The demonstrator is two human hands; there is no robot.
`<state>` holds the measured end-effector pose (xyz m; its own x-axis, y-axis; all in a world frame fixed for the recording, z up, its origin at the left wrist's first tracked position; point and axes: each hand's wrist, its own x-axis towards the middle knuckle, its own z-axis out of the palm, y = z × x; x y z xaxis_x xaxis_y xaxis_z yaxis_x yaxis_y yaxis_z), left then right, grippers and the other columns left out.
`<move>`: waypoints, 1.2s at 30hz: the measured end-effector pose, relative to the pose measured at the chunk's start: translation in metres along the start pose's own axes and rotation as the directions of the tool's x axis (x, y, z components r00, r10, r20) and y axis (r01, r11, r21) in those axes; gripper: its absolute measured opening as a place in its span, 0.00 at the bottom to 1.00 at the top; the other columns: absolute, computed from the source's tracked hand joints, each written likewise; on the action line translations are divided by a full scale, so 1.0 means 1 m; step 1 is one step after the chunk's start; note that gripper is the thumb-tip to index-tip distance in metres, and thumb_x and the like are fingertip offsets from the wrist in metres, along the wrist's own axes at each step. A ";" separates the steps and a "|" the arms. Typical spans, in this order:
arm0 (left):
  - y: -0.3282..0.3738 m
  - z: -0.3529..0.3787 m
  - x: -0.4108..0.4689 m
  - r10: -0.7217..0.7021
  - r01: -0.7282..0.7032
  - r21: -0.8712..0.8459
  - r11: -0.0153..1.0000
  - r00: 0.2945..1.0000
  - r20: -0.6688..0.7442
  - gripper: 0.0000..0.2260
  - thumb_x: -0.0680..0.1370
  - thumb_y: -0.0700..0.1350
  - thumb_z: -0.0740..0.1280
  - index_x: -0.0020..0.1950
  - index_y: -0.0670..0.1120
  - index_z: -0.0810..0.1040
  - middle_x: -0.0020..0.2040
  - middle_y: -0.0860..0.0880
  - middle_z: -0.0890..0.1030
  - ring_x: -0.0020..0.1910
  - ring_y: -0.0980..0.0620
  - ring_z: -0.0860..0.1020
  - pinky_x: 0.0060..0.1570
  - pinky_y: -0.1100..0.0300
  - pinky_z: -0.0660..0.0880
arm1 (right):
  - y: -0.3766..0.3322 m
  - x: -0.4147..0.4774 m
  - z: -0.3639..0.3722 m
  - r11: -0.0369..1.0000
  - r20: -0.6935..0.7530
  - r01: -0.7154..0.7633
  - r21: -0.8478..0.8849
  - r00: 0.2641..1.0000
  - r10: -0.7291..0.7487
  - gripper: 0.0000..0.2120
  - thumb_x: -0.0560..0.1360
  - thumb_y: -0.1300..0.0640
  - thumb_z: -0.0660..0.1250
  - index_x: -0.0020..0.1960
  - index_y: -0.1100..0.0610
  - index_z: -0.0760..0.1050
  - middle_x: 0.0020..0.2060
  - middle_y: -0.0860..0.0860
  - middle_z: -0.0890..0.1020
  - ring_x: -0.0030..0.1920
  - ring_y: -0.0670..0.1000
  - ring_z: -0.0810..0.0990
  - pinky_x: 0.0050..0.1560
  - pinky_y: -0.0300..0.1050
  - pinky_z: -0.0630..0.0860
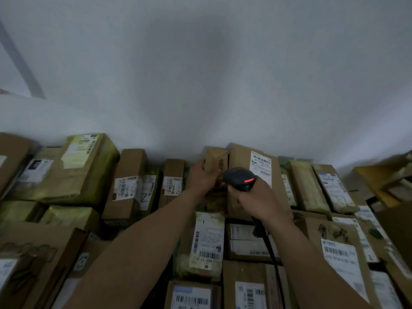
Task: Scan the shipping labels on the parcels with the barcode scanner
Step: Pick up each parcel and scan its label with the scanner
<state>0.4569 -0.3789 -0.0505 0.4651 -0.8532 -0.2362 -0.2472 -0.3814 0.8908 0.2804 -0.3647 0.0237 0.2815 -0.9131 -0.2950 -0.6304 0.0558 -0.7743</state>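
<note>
Dozens of brown cardboard parcels (129, 166) are lying packed side by side against a pale grey wall (200, 85), most of them showing white shipping labels. The two hands are working close together at the far row but are not touching. The left hand (201, 177) is gripping a small brown cardboard box (216, 159) by its left side, fingers curling over its top edge, and seems to be tipping it up from between its neighbours. The right hand (258, 201) is wrapping around the handle of a black handheld barcode scanner (239, 178), whose red light is glowing and whose dark cable (270, 244) is trailing toward the near edge.

The small box is standing with its long axis roughly upright, just far and left of the scanner's head, so the scanner is already nearest to it. Whether its right face is carrying a label is too blurred to tell. The next move probably calls for turning that face toward the scanner. A large brown carton with a white label (260, 168) is standing just to the right.
</note>
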 end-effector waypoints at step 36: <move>-0.015 -0.114 -0.103 -0.042 0.064 0.051 0.997 0.938 -0.343 0.37 0.65 0.52 0.80 0.70 0.53 0.68 0.64 0.45 0.74 0.63 0.44 0.73 0.65 0.44 0.74 | -0.040 -0.090 -0.008 0.986 0.000 0.118 0.115 0.993 -0.119 0.12 0.75 0.49 0.75 0.57 0.43 0.79 0.45 0.45 0.85 0.49 0.49 0.83 0.57 0.58 0.83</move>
<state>0.5098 -0.2451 0.0051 0.7384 -0.6624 -0.1263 -0.2604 -0.4528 0.8527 0.2745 -0.2875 0.0856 0.3546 -0.9132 -0.2007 -0.5051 -0.0065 -0.8630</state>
